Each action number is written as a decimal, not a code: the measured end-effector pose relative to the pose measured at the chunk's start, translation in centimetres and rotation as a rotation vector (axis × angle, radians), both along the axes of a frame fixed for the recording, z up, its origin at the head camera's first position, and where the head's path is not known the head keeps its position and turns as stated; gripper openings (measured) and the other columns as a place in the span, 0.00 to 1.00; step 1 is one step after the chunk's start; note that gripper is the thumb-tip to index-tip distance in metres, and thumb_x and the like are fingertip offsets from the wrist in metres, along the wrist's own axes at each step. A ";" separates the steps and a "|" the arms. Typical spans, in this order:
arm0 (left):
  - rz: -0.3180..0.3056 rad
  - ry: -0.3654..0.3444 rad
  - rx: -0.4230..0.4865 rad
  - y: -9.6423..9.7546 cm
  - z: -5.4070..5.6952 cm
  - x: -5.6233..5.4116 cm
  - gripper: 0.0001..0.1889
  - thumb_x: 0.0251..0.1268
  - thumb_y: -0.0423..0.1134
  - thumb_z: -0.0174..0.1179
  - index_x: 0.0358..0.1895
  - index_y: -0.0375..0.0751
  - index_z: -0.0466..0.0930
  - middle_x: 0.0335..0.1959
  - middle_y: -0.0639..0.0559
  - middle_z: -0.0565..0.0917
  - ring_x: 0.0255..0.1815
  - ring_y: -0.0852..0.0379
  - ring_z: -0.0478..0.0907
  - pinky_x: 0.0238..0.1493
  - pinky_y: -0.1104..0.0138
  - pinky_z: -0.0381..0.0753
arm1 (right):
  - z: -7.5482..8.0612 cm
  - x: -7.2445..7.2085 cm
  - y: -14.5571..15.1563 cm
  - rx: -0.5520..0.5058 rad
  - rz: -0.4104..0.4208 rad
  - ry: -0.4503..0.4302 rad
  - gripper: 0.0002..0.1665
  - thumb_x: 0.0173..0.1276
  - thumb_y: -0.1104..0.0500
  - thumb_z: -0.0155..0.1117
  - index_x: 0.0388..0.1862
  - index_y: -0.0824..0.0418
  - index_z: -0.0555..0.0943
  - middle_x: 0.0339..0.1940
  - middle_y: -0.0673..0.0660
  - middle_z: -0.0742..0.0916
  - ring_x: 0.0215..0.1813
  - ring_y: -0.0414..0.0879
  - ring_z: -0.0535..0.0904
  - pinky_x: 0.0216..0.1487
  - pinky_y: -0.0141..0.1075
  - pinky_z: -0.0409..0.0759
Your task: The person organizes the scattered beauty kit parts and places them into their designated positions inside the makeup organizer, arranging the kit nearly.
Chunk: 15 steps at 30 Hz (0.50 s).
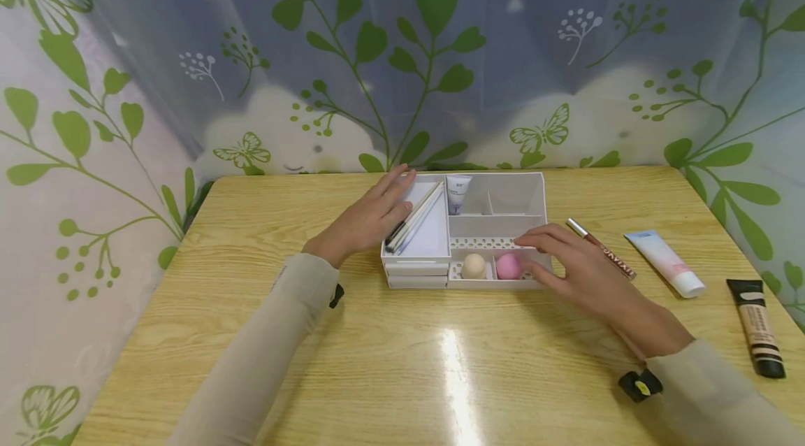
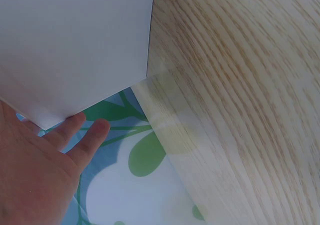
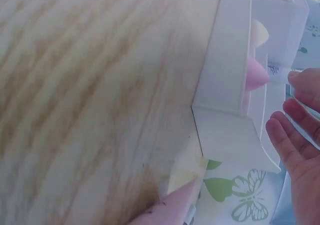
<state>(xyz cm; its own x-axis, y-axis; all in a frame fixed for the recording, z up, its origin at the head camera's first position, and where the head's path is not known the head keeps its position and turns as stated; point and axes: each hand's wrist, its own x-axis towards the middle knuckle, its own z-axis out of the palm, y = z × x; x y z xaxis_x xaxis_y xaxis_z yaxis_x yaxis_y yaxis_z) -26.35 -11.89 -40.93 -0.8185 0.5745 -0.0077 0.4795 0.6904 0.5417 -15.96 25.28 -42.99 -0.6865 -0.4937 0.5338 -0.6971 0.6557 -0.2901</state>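
Note:
A white desktop organizer (image 1: 497, 226) stands at the back middle of the table. My left hand (image 1: 367, 222) lies along its left edge with fingers extended, beside several slim brushes (image 1: 415, 219) in the left top tray; the left wrist view shows the fingers at the organizer's white side wall (image 2: 75, 45). Over the organizer's right front corner is my right hand (image 1: 585, 275), holding nothing, its fingers loosely spread. Nearest to it sits a pink makeup sponge (image 1: 508, 266) in a front compartment, pointed end up in the right wrist view. A beige makeup sponge (image 1: 474, 266) sits left of it.
A small white tube (image 1: 458, 194) stands in a back compartment. On the table to the right lie a lip gloss tube (image 1: 575, 228), a pale blue and pink squeeze tube (image 1: 666, 263) and a black and beige tube (image 1: 757, 327). A patterned curtain (image 1: 402, 68) hangs behind.

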 end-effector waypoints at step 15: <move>0.002 -0.010 0.011 0.0 0.0 0.1 0.35 0.92 0.57 0.33 0.92 0.54 0.39 0.94 0.57 0.34 0.94 0.44 0.39 0.90 0.39 0.48 | 1.0 0.0 2.5 -0.062 -0.039 -0.066 0.24 0.61 0.72 0.80 0.56 0.59 0.88 0.54 0.53 0.90 0.52 0.48 0.87 0.60 0.16 0.78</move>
